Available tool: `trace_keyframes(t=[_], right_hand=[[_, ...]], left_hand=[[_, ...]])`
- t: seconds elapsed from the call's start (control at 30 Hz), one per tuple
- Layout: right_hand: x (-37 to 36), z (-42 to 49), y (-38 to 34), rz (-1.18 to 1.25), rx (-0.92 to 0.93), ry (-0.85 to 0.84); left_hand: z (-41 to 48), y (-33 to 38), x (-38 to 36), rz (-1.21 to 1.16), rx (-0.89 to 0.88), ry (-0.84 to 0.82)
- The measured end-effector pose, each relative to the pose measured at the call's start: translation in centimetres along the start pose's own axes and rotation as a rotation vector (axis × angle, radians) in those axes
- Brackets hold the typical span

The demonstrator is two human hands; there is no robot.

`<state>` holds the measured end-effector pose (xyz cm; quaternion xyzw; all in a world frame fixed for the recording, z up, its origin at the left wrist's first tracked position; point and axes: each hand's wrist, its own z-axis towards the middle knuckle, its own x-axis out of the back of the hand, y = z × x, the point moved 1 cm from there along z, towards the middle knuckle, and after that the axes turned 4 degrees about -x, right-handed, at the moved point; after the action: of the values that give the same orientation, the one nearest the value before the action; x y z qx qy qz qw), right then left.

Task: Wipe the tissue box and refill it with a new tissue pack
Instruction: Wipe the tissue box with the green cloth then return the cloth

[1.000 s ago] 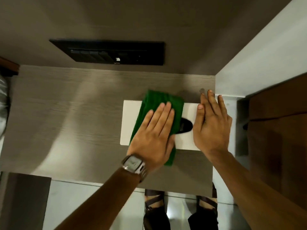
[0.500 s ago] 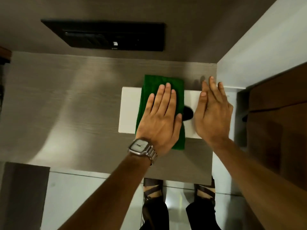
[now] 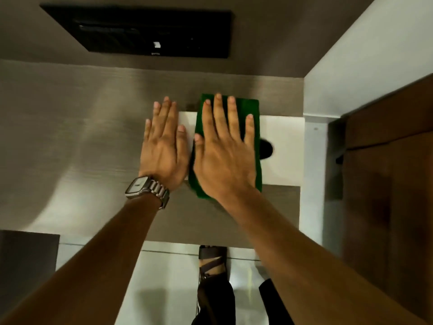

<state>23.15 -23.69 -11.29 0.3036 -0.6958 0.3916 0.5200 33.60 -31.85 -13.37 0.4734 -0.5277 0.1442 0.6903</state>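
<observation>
A white tissue box [image 3: 284,160] lies flat on the grey wood-grain table [image 3: 70,141], near its right end. Its dark oval opening [image 3: 267,149] shows just right of a folded green cloth [image 3: 252,109] spread across the box's top. My right hand [image 3: 225,156] lies flat on the cloth, fingers spread, pressing it onto the box. At the box's left end rests my left hand [image 3: 164,148], wearing a metal watch, flat and empty, its fingers side by side. No tissue pack is in view.
A black panel [image 3: 140,31] is set in the wall behind the table. A white wall edge [image 3: 312,165] and a dark wooden door [image 3: 389,195] close the right side. A dark block [image 3: 25,266] sits at lower left. My sandalled foot [image 3: 212,261] shows below the table's front edge.
The hands have swapped. My left hand left the cloth and moved to the box's left end; my right hand left the box's right end and now presses the cloth.
</observation>
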Motion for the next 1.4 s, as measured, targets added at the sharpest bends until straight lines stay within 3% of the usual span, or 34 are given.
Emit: trace_keyframes(t=[0.17,0.27,0.37,0.47,0.6,0.7,0.8,0.9,1.03,1.13,1.23,1.3,1.4], right_hand=[[1.4,-1.9,7.6,-0.065,-0.178,0.042],[1.2,0.7,5.3,-0.086,-0.278,0.08],[0.0,0.9,1.1,-0.076,-0.083,0.054],[0.0,-2.6,3.4,-0.098,0.093,-0.037],[2.3,-2.7,9.7,-0.131,-0.127,-0.039],[2.1,0.9,7.0,-0.093,-0.283,0.066],[0.5,0.5,2.8,-0.07,-0.086,0.048],[0.4,-3.0,5.2,-0.083,0.059,0.001],[2.0,-2.7,9.8,-0.11,-0.142,0.02],[1.8,1.5,6.2,-0.071,-0.288,0.103],[0.4,1.5,1.8,-0.056,-0.078,0.082],[0.1,-0.9,2.4,-0.083,0.068,0.027],[1.3,-2.8,7.6,-0.088,-0.01,0.01]], left_hand=[[0.1,0.2,0.2,0.029,-0.046,-0.026],[0.0,0.3,0.1,0.025,-0.033,-0.014],[0.1,0.1,-0.1,0.058,-0.041,0.005],[0.0,0.0,0.3,0.089,-0.04,0.002],[-0.1,0.5,0.5,0.124,-0.019,-0.031],[-0.1,0.7,0.2,0.15,-0.02,-0.043],[-0.1,0.6,0.1,0.194,-0.023,-0.059],[-0.1,0.7,0.4,0.21,-0.006,-0.078],[-0.2,0.9,0.4,0.213,0.001,-0.082],[0.0,0.7,0.0,0.204,0.014,-0.057],[-0.2,0.6,-0.1,0.218,0.009,-0.052],[-0.3,0.5,0.1,0.223,0.012,-0.056],[-0.3,0.6,0.3,0.212,0.012,-0.082]])
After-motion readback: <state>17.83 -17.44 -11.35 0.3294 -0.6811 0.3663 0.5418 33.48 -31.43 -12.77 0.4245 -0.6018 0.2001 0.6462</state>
